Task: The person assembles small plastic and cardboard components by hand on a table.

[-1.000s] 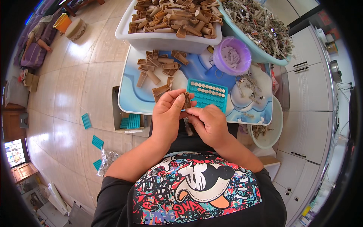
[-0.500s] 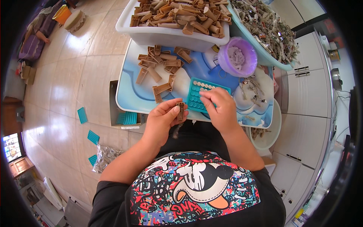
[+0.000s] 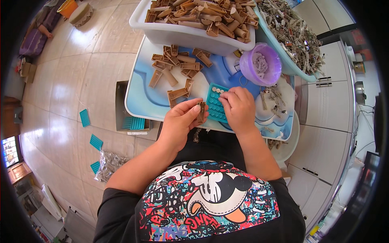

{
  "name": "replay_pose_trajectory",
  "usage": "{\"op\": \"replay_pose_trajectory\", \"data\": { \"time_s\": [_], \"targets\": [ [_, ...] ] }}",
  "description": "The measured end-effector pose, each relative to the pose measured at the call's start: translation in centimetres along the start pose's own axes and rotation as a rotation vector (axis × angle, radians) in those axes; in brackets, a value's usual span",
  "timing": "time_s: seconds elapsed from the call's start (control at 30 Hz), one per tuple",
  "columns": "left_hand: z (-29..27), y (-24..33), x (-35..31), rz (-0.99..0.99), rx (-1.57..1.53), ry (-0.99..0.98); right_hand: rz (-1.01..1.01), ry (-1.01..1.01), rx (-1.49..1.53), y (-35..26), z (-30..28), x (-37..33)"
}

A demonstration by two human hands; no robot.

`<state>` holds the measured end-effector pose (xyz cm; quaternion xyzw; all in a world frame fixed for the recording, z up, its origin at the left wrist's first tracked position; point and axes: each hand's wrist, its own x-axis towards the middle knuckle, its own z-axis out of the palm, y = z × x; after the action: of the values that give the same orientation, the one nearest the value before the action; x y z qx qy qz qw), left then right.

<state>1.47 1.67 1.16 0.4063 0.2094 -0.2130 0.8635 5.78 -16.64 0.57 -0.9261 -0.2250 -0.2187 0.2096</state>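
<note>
My left hand (image 3: 183, 120) is closed around a small brown plastic casing (image 3: 201, 113), its thumb on the near side and the open face turned up. A greyish bundle of wire (image 3: 197, 135) hangs just below it. My right hand (image 3: 240, 110) has thumb and forefinger pinched together over the teal tray with round pockets (image 3: 214, 108). White round discs (image 3: 218, 90) fill pockets along the tray's far edge. Whatever is between the right fingertips, if anything, is hidden. More brown casings (image 3: 178, 94) lie on the blue-and-white table to the left of the tray.
Beyond the table's far edge, a white bin (image 3: 182, 36) is heaped with brown casings. A pale teal basin (image 3: 291, 67) holds tangled wires. A purple bowl (image 3: 247, 69) stands behind the tray, near loose wires (image 3: 273, 99). An open box (image 3: 120, 105) sits left of the table.
My left hand has come up closer to the tray with the brown casing. The right fingertips have shifted slightly toward the white discs. The whole view has shifted a little.
</note>
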Motion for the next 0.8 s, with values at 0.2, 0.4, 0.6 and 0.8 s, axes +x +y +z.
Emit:
{"op": "replay_pose_trajectory", "data": {
  "time_s": [0.2,0.4,0.6,0.8],
  "targets": [
    [0.0,-0.2,0.2,-0.006,-0.007,-0.024,-0.038,0.058,0.200,-2.9,-1.3,0.3],
    [-0.1,-0.4,0.1,-0.007,0.020,-0.003,-0.100,0.065,0.276,-3.7,-0.3,-0.1],
    [-0.1,-0.6,0.1,0.000,0.052,-0.007,-0.036,0.031,0.392,-3.4,-0.2,-0.6],
    [0.2,-0.1,-0.1,-0.006,0.042,-0.006,0.145,0.112,0.220,0.2,-1.3,-0.5]
  ]
}}
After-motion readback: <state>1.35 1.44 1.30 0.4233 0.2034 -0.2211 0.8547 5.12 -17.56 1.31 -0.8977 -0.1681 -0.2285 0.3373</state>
